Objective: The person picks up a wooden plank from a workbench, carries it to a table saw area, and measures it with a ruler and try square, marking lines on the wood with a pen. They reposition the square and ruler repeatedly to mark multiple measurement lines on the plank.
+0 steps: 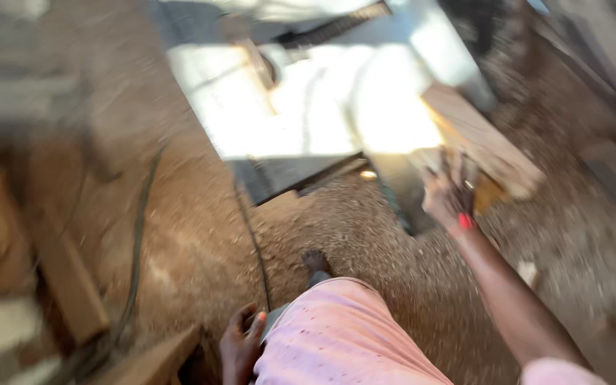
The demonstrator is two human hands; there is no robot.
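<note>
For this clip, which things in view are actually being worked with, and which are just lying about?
In hand:
- right hand on a wooden block
- metal machine table under the block

Lying about:
- sawdust floor
- cable
- wood offcuts
- left hand hangs by the pink garment, apparently empty; the picture is blurred

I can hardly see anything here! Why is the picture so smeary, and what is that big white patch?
Head view: the whole picture is streaked with motion blur, so edges smear; sunlight glares off the metal machine table and washes it white; the right hand at the wooden board is blurred; the left hand sits in dimmer light.
</note>
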